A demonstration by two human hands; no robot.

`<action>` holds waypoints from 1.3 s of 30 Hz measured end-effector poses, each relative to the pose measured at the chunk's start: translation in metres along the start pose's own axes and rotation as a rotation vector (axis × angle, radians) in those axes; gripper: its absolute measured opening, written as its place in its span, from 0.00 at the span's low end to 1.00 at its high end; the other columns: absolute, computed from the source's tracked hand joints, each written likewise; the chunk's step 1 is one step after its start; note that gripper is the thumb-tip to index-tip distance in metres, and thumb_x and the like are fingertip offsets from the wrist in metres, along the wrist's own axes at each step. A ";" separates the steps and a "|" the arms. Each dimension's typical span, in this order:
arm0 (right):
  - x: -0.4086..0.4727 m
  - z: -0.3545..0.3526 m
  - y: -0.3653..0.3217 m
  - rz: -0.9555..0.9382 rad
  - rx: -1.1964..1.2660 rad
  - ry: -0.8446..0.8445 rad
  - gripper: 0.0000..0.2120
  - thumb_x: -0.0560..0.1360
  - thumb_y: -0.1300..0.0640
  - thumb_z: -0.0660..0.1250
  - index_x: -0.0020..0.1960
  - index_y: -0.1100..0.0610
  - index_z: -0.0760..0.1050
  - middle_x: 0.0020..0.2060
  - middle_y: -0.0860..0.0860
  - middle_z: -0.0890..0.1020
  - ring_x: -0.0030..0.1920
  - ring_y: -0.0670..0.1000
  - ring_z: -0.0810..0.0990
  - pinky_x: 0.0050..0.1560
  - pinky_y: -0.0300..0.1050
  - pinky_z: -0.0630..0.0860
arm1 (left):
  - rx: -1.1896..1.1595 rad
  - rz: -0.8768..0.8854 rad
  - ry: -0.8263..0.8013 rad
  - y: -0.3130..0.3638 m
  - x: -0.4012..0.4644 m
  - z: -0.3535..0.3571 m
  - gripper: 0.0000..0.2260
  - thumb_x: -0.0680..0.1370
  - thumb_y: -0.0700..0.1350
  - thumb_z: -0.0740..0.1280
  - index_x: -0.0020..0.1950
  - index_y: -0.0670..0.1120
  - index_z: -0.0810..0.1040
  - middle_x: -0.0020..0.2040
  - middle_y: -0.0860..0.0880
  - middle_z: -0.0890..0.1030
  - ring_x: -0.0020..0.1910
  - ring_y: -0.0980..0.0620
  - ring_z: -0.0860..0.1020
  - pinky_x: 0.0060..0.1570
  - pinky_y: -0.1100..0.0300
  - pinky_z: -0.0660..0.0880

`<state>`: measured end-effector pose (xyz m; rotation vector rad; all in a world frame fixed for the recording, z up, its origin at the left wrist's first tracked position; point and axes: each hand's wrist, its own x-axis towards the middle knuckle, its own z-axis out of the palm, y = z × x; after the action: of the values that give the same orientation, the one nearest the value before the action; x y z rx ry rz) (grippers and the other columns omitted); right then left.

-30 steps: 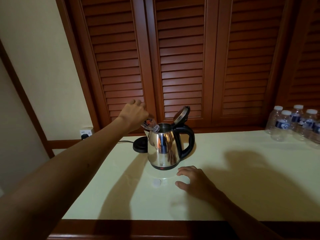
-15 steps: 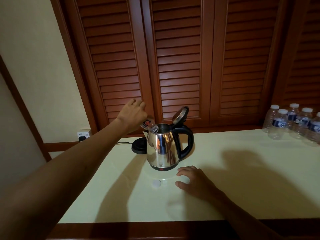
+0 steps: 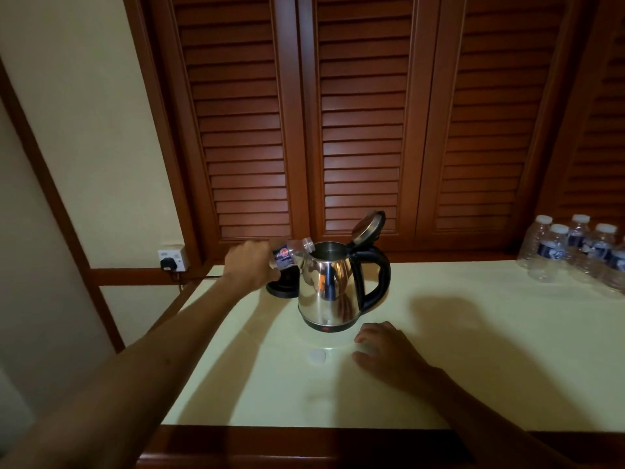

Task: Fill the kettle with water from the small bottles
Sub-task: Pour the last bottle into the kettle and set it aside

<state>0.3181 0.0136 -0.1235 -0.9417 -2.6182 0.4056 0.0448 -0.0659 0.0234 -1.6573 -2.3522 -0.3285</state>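
- Small bottle [image 3: 290, 254] lies nearly level at the kettle [image 3: 329, 286] rim's 9 o'clock edge; it looks drained, so it's light, thin and crushable, best held round the body.
- Left hand [image 3: 252, 265] wraps that body; right hand [image 3: 389, 350] rests flat, fingers relaxed, at 5 o'clock.
- Cap [image 3: 318, 357] sits at 6 o'clock.
- Half a second back, the bottle tipped steeper; now it's lowered.

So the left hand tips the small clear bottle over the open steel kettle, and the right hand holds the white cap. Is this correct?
Not quite. In the head view the right hand rests on the table, and the white cap lies beside it, untouched. The rest stands.
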 end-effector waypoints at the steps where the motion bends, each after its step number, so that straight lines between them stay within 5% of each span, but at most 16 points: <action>1: 0.001 -0.001 -0.002 0.004 -0.012 -0.002 0.17 0.72 0.40 0.61 0.54 0.50 0.75 0.52 0.43 0.76 0.54 0.45 0.70 0.55 0.46 0.71 | -0.129 -0.015 0.002 -0.002 -0.004 0.008 0.28 0.72 0.51 0.76 0.70 0.55 0.71 0.54 0.49 0.82 0.47 0.50 0.80 0.44 0.57 0.77; 8: 0.018 -0.007 -0.026 0.100 0.002 -0.114 0.18 0.74 0.42 0.64 0.52 0.55 0.76 0.49 0.51 0.76 0.50 0.49 0.73 0.48 0.43 0.71 | -0.864 -0.158 -0.040 -0.008 -0.051 0.058 0.31 0.68 0.48 0.80 0.67 0.55 0.71 0.52 0.51 0.82 0.46 0.51 0.81 0.39 0.62 0.77; 12: 0.021 -0.002 -0.050 0.085 0.167 -0.154 0.21 0.75 0.42 0.65 0.60 0.56 0.75 0.49 0.49 0.78 0.47 0.47 0.76 0.46 0.42 0.73 | -1.245 -0.223 -0.093 -0.012 -0.084 0.082 0.30 0.70 0.39 0.78 0.66 0.56 0.71 0.52 0.45 0.84 0.49 0.47 0.83 0.49 0.54 0.81; 15: 0.026 0.009 -0.063 0.041 0.153 -0.190 0.27 0.73 0.38 0.66 0.67 0.51 0.71 0.53 0.48 0.75 0.46 0.42 0.73 0.43 0.37 0.68 | -1.470 -0.225 -0.101 -0.014 -0.101 0.085 0.30 0.71 0.31 0.75 0.67 0.50 0.70 0.49 0.45 0.85 0.46 0.51 0.84 0.43 0.62 0.80; 18: 0.030 0.017 -0.071 -0.015 0.042 -0.228 0.24 0.73 0.40 0.68 0.66 0.49 0.73 0.59 0.49 0.72 0.51 0.45 0.72 0.50 0.41 0.70 | -1.535 -0.192 -0.122 -0.018 -0.107 0.087 0.30 0.72 0.30 0.74 0.67 0.53 0.70 0.49 0.49 0.86 0.49 0.51 0.84 0.44 0.62 0.80; 23: 0.033 0.020 -0.078 -0.074 0.010 -0.194 0.15 0.75 0.49 0.69 0.59 0.54 0.77 0.52 0.51 0.76 0.46 0.46 0.73 0.47 0.42 0.69 | -1.606 -0.186 -0.093 -0.019 -0.111 0.099 0.31 0.72 0.29 0.72 0.69 0.54 0.70 0.55 0.47 0.84 0.54 0.49 0.83 0.49 0.59 0.80; 27: 0.050 -0.014 -0.098 -0.143 0.197 0.049 0.03 0.76 0.54 0.66 0.48 0.53 0.78 0.41 0.48 0.79 0.41 0.46 0.77 0.41 0.43 0.72 | -1.584 -0.177 -0.077 -0.020 -0.113 0.103 0.32 0.72 0.29 0.72 0.71 0.53 0.69 0.54 0.50 0.85 0.54 0.52 0.83 0.47 0.63 0.79; 30: 0.078 -0.052 -0.126 -0.223 0.293 0.223 0.11 0.76 0.56 0.69 0.56 0.56 0.79 0.47 0.52 0.81 0.46 0.48 0.79 0.48 0.43 0.77 | -1.541 -0.137 -0.064 -0.021 -0.112 0.103 0.32 0.73 0.29 0.72 0.72 0.52 0.68 0.55 0.52 0.84 0.54 0.55 0.83 0.48 0.64 0.78; 34: 0.100 -0.075 -0.156 -0.344 0.184 0.082 0.13 0.74 0.58 0.70 0.59 0.55 0.79 0.50 0.48 0.80 0.49 0.46 0.78 0.49 0.38 0.75 | -1.514 -0.083 -0.057 -0.023 -0.113 0.106 0.32 0.74 0.30 0.72 0.72 0.52 0.68 0.57 0.51 0.84 0.58 0.49 0.81 0.55 0.57 0.79; 39: 0.114 -0.073 -0.168 -0.379 -0.020 -0.091 0.16 0.74 0.60 0.70 0.61 0.57 0.79 0.54 0.50 0.78 0.53 0.49 0.76 0.54 0.44 0.73 | -1.485 -0.065 -0.042 -0.027 -0.114 0.110 0.32 0.74 0.33 0.73 0.73 0.55 0.68 0.60 0.49 0.83 0.59 0.48 0.81 0.60 0.51 0.78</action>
<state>0.1694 -0.0253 0.0284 -0.4223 -2.8042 0.3297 0.0489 -0.1404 -0.1181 -1.9055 -2.1332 -2.4668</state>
